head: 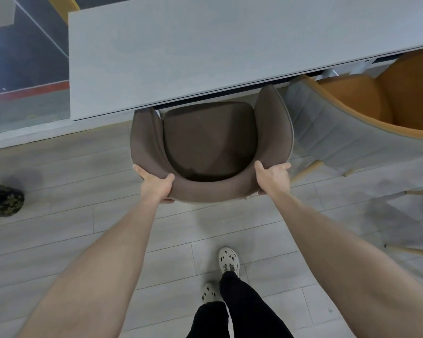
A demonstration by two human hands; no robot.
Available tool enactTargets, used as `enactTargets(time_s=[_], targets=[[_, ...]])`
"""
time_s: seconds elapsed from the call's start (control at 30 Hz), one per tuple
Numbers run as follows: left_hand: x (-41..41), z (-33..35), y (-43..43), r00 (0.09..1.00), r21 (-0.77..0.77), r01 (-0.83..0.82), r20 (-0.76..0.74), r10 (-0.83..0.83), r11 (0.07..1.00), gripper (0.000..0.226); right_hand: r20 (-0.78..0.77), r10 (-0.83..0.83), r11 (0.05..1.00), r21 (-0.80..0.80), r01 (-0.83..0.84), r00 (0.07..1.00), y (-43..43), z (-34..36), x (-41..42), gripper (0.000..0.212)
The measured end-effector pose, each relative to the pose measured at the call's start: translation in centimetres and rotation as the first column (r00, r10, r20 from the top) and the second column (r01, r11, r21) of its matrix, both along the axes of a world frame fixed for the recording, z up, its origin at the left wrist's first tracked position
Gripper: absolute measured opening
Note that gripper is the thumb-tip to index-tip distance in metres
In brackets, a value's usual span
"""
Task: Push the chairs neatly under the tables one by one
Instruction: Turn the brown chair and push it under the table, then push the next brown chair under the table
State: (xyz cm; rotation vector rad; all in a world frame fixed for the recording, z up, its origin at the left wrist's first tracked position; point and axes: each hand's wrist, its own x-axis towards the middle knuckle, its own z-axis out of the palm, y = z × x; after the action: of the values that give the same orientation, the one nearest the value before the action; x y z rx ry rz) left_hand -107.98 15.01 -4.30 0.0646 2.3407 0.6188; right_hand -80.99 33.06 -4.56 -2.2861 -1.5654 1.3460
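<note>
A brown upholstered chair [210,140] with a curved back stands at the near edge of a pale grey table [205,52]. The front of its seat and the tips of its arms are under the tabletop. My left hand [154,184] grips the left side of the backrest rim. My right hand [272,176] grips the right side of the same rim. Both arms are stretched forward.
An orange chair with a grey quilted back [366,113] stands right beside the brown one, partly under the table, its wooden legs [305,170] splayed out. Another person's camouflage shoe [3,198] is at the left edge. My feet [228,259] stand on grey plank flooring.
</note>
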Motion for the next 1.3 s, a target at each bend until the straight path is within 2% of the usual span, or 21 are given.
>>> enactTargets(time_s=[0.13,0.17,0.27,0.33,0.4,0.47,0.53,0.67,0.9,1.0,1.13,1.3], targets=[[0.0,1.3,-1.5,0.978,-0.109,0.197,-0.042,-0.203,0.974,0.116,0.051,0.145,0.986,-0.092,-0.140,0.988,-0.4,0.8,2.5,0.112],[0.2,1.6,-2.0,0.957,-0.145,0.267,-0.076,-0.279,0.953,0.110,0.066,0.206,0.974,-0.106,-0.199,0.976,-1.1,1.6,3.1,0.110],[2.0,4.0,-3.5,0.853,-0.228,0.467,-0.136,-0.503,0.854,0.087,0.075,0.416,0.905,-0.135,-0.404,0.906,-3.6,3.2,5.6,0.081],[3.8,5.9,-4.4,0.733,-0.276,0.601,-0.183,-0.655,0.750,0.066,0.109,0.522,0.850,-0.147,-0.505,0.846,-5.7,4.5,7.4,0.063],[5.7,7.5,-4.8,0.566,-0.307,0.738,-0.202,-0.799,0.601,0.052,0.128,0.575,0.818,-0.138,-0.559,0.808,-7.8,6.0,9.5,0.046],[7.5,8.8,-4.5,0.378,-0.317,0.849,-0.193,-0.905,0.422,0.042,0.156,0.578,0.816,-0.095,-0.570,0.801,-9.8,7.3,12.0,0.042],[9.3,9.9,-3.4,0.207,-0.336,0.905,-0.184,-0.961,0.260,0.035,0.210,0.545,0.835,-0.043,-0.549,0.812,-11.6,8.5,14.9,0.049],[15.0,11.1,-0.7,-0.054,-0.349,0.937,-0.210,-0.976,0.023,0.044,0.253,0.436,0.893,-0.004,-0.450,0.864,-15.7,10.4,22.1,0.055],[29.8,9.5,4.3,-0.333,-0.334,0.906,-0.178,-0.926,-0.261,0.043,0.277,0.156,0.986,0.010,-0.165,0.948,-22.8,12.0,37.6,0.054],[37.6,8.7,7.2,-0.424,-0.334,0.875,-0.182,-0.887,-0.350,0.049,0.272,0.047,0.999,-0.004,-0.048,0.961,-25.0,11.6,44.9,0.054],[49.5,10.7,9.5,-0.527,-0.323,0.830,-0.185,-0.830,-0.455,0.042,0.267,-0.056,0.998,-0.013,0.061,0.962,-26.0,10.5,54.6,0.053],[63.4,10.7,13.0,-0.577,-0.318,0.801,-0.184,-0.796,-0.507,0.049,0.232,-0.111,0.993,-0.006,0.115,0.966,-24.4,9.8,66.7,0.055]])
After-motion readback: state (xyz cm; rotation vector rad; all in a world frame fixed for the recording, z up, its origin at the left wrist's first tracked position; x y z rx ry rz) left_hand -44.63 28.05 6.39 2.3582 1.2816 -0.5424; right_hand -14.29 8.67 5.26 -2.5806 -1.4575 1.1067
